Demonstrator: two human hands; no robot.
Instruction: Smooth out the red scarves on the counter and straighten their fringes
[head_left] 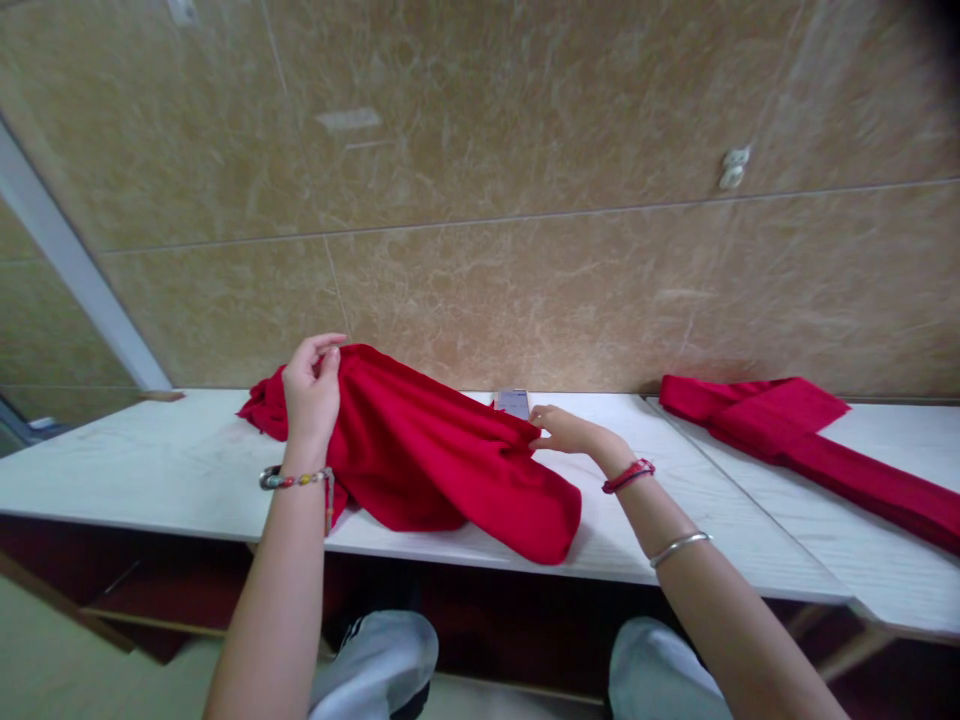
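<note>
Tan marbled wall panels [480, 280] stand behind a white bench [165, 460]. Left hand [310, 390]: thumb and fingers pinch the upper edge of a red cloth [420, 440]. Right hand [571, 431]: fingertips pinch the cloth near its upper right edge. Between the hands, the cloth slopes down toward the right in loose folds; its lower right part comes near the bench's front edge. Gathered fabric, apparently the same piece, lies just left of the left hand. A phone [514, 403] lies at the rear, just beside the right hand. Well to the right, a second red cloth [757, 420] lies folded into a strip. Step in hand, by judgement: spreading the cloth. The next move calls for firm pinches and even tension along the upper edge.
</note>
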